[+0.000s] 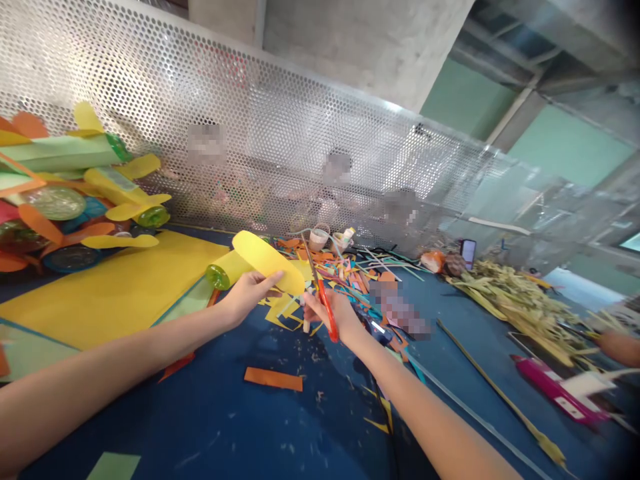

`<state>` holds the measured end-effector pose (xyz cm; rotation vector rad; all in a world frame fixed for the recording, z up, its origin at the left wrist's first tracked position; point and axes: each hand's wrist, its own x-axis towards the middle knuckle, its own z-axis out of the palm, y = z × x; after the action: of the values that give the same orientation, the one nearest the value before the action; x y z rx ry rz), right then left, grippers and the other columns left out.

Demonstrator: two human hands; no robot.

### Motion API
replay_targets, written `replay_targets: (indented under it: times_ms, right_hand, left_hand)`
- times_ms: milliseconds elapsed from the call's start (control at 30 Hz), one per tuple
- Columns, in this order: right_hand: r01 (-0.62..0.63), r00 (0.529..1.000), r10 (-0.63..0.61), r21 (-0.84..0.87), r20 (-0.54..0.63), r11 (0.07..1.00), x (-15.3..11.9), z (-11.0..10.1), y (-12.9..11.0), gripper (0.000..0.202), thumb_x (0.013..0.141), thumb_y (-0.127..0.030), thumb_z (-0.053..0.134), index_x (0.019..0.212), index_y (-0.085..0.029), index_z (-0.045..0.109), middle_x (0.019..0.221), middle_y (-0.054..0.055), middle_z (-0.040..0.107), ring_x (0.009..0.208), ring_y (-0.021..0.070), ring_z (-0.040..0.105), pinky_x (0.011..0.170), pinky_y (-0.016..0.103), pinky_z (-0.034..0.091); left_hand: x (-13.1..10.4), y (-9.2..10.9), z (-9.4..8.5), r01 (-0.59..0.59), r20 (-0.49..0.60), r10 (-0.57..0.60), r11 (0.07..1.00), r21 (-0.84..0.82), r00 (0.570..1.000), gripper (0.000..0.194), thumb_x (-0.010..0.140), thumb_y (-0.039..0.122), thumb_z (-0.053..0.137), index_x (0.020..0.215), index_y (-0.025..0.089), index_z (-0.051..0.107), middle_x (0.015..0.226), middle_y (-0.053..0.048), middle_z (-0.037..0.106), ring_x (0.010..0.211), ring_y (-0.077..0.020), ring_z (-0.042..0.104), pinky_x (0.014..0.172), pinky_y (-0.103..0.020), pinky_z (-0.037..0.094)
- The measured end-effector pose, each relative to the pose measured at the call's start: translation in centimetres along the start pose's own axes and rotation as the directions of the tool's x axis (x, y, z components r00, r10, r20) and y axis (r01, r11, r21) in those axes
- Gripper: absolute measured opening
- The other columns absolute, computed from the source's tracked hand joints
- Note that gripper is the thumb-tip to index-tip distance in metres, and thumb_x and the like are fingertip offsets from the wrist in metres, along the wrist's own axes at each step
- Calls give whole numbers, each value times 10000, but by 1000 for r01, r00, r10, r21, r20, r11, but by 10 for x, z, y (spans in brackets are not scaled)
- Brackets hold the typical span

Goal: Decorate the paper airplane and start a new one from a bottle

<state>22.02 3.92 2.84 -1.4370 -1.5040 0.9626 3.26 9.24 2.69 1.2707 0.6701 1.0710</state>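
My left hand (pixel 246 295) pinches a long, round-ended piece of yellow paper (pixel 267 259) by its lower edge, thumb on top. Close to its right end, my right hand (pixel 349 321) is closed round a pair of red-handled scissors (pixel 327 308), with the blades pointing up and away. The blades stand just right of the paper; I cannot tell whether they touch it. Behind my left hand lies a plastic bottle (pixel 218 276) with a green end, wrapped in yellow paper. Many-coloured paper scraps (pixel 350 273) are strewn beyond my right hand.
Paper-covered bottles with petal-like blades (pixel 65 157) are heaped at left, by a large yellow sheet (pixel 165 267). An orange strip (pixel 273 379) lies in front. Cups (pixel 319 237) stand near the perforated metal panel (pixel 300 113). Husks (pixel 510 297) and a pink power strip (pixel 555 390) are at right.
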Motion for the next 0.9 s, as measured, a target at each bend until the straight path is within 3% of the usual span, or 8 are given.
replay_targets:
  times_ms: [100, 233, 333, 433, 633, 800, 900]
  right_hand:
    - [61, 998, -64, 157, 12, 986, 3, 3, 1, 441, 546, -397, 765, 597, -221, 364, 528, -73, 436, 507, 123, 534, 565, 261, 464]
    - [89, 996, -92, 250, 1, 964, 5, 4, 7, 414, 609, -331, 726, 613, -216, 327, 556, -80, 388, 533, 113, 536, 609, 265, 464]
    - [118, 993, -110, 214, -47, 970, 8, 0, 10, 362, 641, -300, 677, 618, -215, 326, 552, -78, 383, 530, 112, 527, 538, 237, 418]
    - [123, 991, -111, 190, -75, 974, 9, -4, 9, 314, 615, -269, 661, 633, -213, 353, 551, -79, 389, 506, 99, 497, 504, 226, 388]
    - [63, 989, -37, 179, -143, 982, 13, -9, 9, 259, 590, -280, 618, 664, -218, 377, 548, -65, 446, 518, 138, 546, 517, 266, 450]
    - [150, 964, -89, 236, -250, 960, 20, -14, 14, 335, 589, -327, 656, 670, -231, 345, 591, -59, 447, 544, 155, 571, 595, 316, 491]
    - [235, 954, -159, 303, -255, 924, 16, -16, 8, 309, 658, -368, 640, 686, -231, 365, 689, -20, 538, 609, 162, 585, 627, 323, 496]
  left_hand:
    - [-6, -3, 6, 55, 41, -55, 998, 0, 998, 377, 713, 424, 678, 949, 131, 699, 999, -102, 703, 887, -222, 656, 800, -297, 504]
    - [-11, -3, 8, 79, 116, -73, 996, -43, 991, 354, 697, 345, 711, 984, 139, 685, 1048, -99, 687, 929, -219, 646, 851, -306, 488]
    - [-11, -2, 8, 54, 136, -40, 993, -103, 990, 364, 697, 311, 719, 1012, 139, 667, 1086, -103, 671, 957, -218, 636, 881, -315, 479]
    - [-9, 0, 7, 6, 65, 5, 985, -174, 998, 364, 717, 337, 700, 1025, 148, 652, 1101, -99, 664, 986, -221, 625, 883, -328, 487]
    - [1, 3, -3, -99, -208, 57, 975, -197, 976, 367, 640, 335, 749, 934, 131, 671, 1004, -90, 698, 956, -230, 640, 859, -326, 501]
    - [6, -2, -10, -112, -226, 68, 976, -185, 972, 363, 615, 307, 770, 920, 137, 670, 998, -78, 701, 977, -230, 632, 863, -323, 496]
    - [7, -5, -10, -95, -226, 66, 988, -122, 972, 383, 612, 346, 767, 923, 143, 672, 991, -74, 704, 973, -234, 632, 837, -314, 505]
